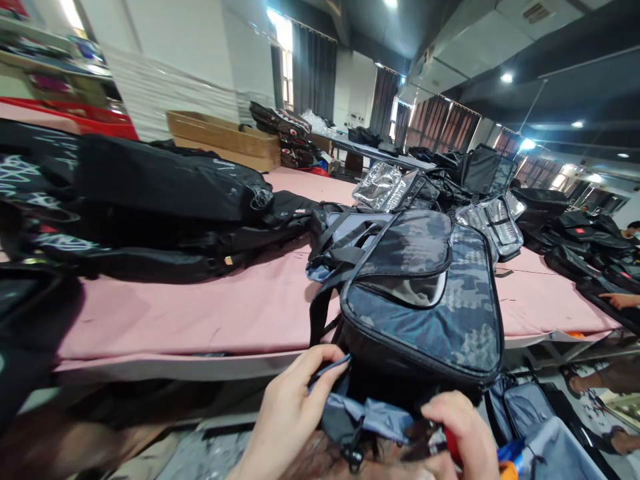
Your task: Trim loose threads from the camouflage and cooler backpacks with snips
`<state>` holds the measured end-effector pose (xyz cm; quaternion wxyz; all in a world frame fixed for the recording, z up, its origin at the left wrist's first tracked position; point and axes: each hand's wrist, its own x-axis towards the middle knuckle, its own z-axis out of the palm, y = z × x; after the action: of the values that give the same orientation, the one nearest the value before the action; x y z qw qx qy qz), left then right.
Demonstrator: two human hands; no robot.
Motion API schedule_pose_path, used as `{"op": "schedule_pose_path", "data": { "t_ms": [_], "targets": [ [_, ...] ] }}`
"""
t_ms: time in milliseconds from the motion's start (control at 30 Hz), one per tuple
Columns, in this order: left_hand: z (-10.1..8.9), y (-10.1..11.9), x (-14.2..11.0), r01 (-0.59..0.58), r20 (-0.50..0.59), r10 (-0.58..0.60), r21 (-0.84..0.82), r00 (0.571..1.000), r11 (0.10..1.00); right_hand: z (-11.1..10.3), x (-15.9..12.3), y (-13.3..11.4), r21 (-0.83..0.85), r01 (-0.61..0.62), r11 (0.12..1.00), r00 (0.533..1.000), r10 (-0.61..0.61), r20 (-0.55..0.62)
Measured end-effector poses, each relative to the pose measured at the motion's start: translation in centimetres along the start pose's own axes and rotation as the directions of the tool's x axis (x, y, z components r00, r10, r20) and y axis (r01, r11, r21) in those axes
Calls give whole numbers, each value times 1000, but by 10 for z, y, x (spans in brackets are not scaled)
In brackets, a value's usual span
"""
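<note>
A dark camouflage bag [465, 293] lies at the table's front edge, its curved zip pocket partly unzipped. Beneath its near edge, my left hand [293, 400] pinches the edge of a grey-blue fabric piece [385, 419] between thumb and fingers. To the right, my right hand [463, 427] is closed around a small object with red and black parts [451, 443], whose kind I cannot make out. A black buckle or toggle [353, 457] hangs from the fabric between my hands. A black strap [320, 313] loops off the bag's left side.
Long black bags [165, 180] are piled on the pink-covered table [190, 313] at left. A cardboard box [225, 137] stands behind them. Silver-lined bags [493, 227] lie beyond the camouflage one. Grey bags [565, 433] sit low at right. Another person's hand [620, 301] rests by black bags at far right.
</note>
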<state>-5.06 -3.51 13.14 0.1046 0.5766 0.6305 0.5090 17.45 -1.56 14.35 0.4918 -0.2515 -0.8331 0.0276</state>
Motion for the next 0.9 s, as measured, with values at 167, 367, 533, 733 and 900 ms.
{"op": "schedule_pose_path", "data": {
  "t_ms": [167, 367, 533, 733, 900],
  "targets": [
    [-2, -8, 5, 159, 33, -156, -138, 987, 978, 32, 28, 6, -178, 159, 971, 986, -146, 83],
    [-5, -14, 16, 319, 217, -253, -374, 943, 871, 59, 22, 12, -348, 182, 920, 980, -141, 141],
    [-2, -13, 15, 441, 304, -334, -429, 892, 788, 60, 19, 18, -374, 212, 903, 972, -155, 177],
    [-3, -10, 15, 419, 278, -323, -438, 905, 795, 64, 19, 22, -374, 227, 900, 972, -185, 144],
    [-1, -10, 15, 425, 267, -340, -397, 902, 814, 63, 26, 17, -319, 205, 925, 978, -177, 114]
  ]
}}
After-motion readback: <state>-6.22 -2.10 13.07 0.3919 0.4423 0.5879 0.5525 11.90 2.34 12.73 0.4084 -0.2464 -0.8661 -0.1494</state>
